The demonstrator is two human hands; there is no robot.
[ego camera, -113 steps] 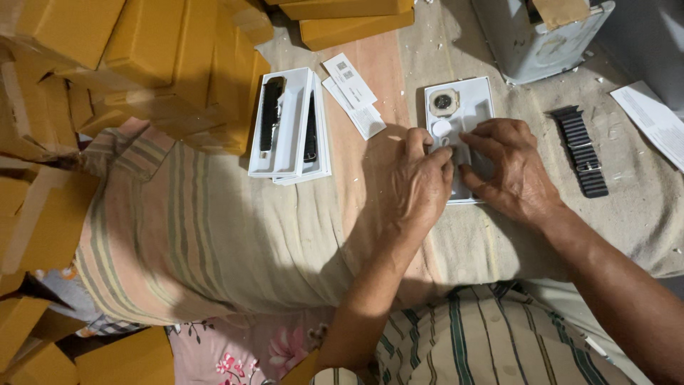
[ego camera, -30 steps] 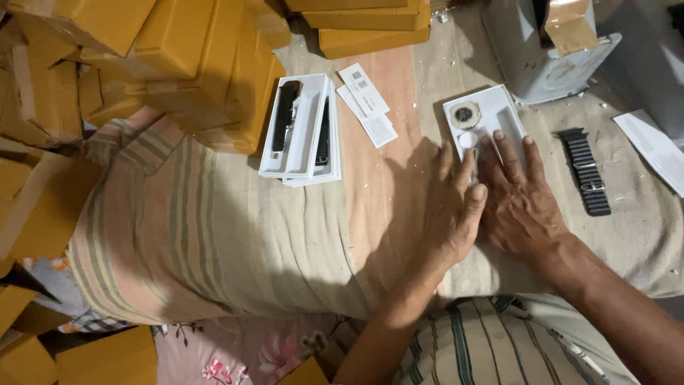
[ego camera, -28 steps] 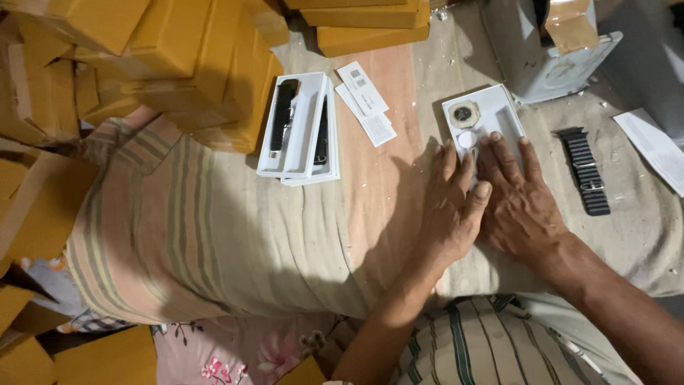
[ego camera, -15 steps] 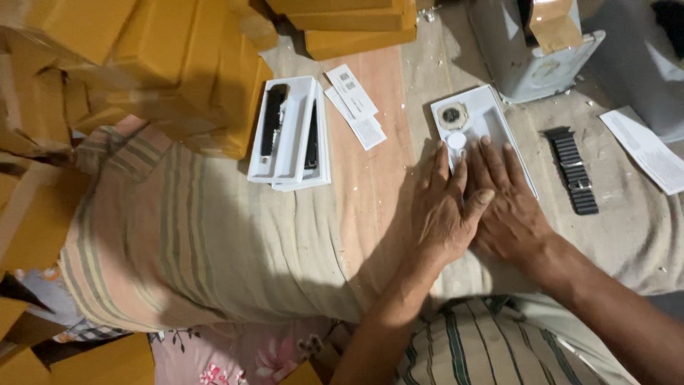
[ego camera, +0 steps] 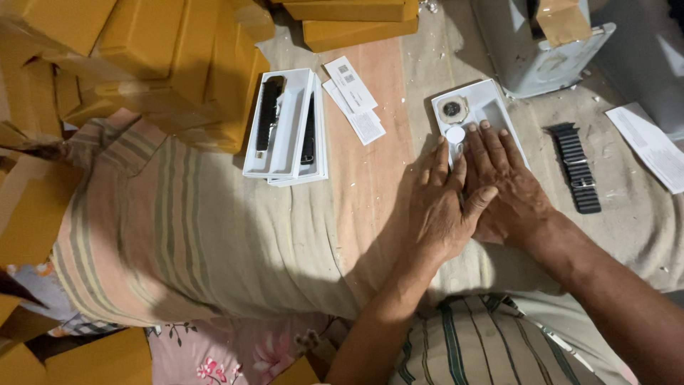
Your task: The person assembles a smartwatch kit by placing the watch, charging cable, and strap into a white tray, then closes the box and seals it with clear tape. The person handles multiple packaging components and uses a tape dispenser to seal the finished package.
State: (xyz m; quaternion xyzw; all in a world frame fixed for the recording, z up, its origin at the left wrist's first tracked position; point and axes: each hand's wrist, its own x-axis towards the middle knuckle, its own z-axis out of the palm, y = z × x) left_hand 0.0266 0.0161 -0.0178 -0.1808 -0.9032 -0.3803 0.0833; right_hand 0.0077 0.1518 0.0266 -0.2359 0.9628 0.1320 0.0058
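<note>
A white tray (ego camera: 494,107) lies on the cloth, with a round watch body (ego camera: 452,109) in its top corner and a small white disc (ego camera: 455,135) below it. My left hand (ego camera: 443,207) lies flat with its fingertips at the tray's left edge beside the disc. My right hand (ego camera: 507,187) presses flat on the tray's lower part, fingers spread, and hides most of it. The two hands overlap at the thumbs. Neither hand grips anything.
Two white trays with black straps (ego camera: 285,125) lie to the left, two small paper slips (ego camera: 354,98) beside them. A loose black strap (ego camera: 576,166) lies right of my hands. Yellow cardboard boxes (ego camera: 142,64) pile at the left and top; a grey box (ego camera: 541,50) stands behind.
Both hands went from bent fingers working at the tray to lying flat on it. The view shifted slightly; the tray and trays stayed in place.
</note>
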